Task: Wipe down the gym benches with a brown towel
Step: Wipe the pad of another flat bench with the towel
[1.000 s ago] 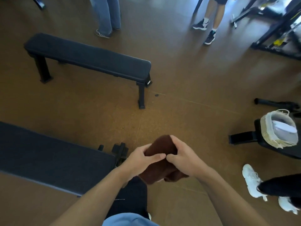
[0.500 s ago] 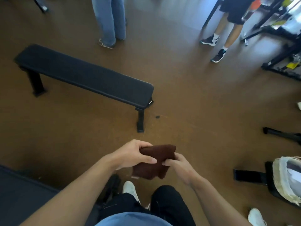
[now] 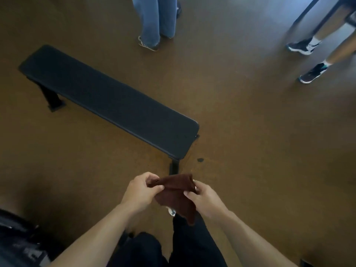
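A folded brown towel (image 3: pixel 174 191) hangs in front of my body, held between both hands. My left hand (image 3: pixel 139 190) pinches its upper left corner and my right hand (image 3: pixel 202 199) grips its right edge. A long black flat bench (image 3: pixel 107 102) stands on the floor just ahead, running from upper left to its near end by my hands. A corner of another black bench (image 3: pixel 13 234) shows at the lower left. My hands are above the floor, short of the first bench's near end.
A person in blue jeans (image 3: pixel 156 20) stands beyond the bench. Another person's bare legs and dark shoes (image 3: pixel 312 60) are at the upper right, near black equipment legs (image 3: pixel 308 12). A small dark spot (image 3: pixel 200 160) lies on the brown floor.
The view has moved toward the far bench, which now looks larger and nearer. The near bench and the basket at the right slid out of view. Both hands have shifted their hold on the towel.
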The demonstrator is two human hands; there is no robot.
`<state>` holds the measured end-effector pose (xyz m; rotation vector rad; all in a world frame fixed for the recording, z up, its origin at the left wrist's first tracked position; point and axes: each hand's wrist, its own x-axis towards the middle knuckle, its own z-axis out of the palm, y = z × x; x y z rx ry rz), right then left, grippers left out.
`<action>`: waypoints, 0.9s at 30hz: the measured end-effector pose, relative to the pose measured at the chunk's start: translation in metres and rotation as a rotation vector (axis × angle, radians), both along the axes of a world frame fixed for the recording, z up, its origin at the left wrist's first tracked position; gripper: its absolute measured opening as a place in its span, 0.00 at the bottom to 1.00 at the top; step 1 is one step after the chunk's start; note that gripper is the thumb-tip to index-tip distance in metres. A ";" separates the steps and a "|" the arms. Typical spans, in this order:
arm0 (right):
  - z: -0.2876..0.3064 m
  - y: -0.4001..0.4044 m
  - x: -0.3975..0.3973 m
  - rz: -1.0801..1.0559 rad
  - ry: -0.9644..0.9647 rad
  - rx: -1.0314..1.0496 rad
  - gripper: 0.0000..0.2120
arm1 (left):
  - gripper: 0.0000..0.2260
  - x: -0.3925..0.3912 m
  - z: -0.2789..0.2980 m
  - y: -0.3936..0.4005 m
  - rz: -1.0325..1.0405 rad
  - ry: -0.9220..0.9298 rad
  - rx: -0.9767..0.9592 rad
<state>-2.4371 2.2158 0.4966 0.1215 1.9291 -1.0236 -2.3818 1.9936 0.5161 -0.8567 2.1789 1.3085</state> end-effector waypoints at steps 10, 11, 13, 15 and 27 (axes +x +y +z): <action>-0.128 -0.067 -0.170 0.061 0.456 0.281 0.26 | 0.11 -0.148 -0.122 -0.015 0.107 0.115 -0.033; -0.146 -0.075 -0.172 0.147 0.428 0.271 0.29 | 0.11 -0.155 -0.137 -0.019 0.108 0.130 -0.043; -0.187 -0.089 -0.172 0.292 0.427 0.260 0.31 | 0.11 -0.165 -0.169 -0.029 0.105 0.143 -0.077; -0.230 -0.097 -0.170 0.351 0.541 0.281 0.28 | 0.11 -0.171 -0.201 -0.042 0.073 0.146 -0.119; -0.361 -0.144 -0.234 0.579 0.979 0.473 0.35 | 0.19 -0.200 -0.321 -0.096 -0.167 0.368 -0.334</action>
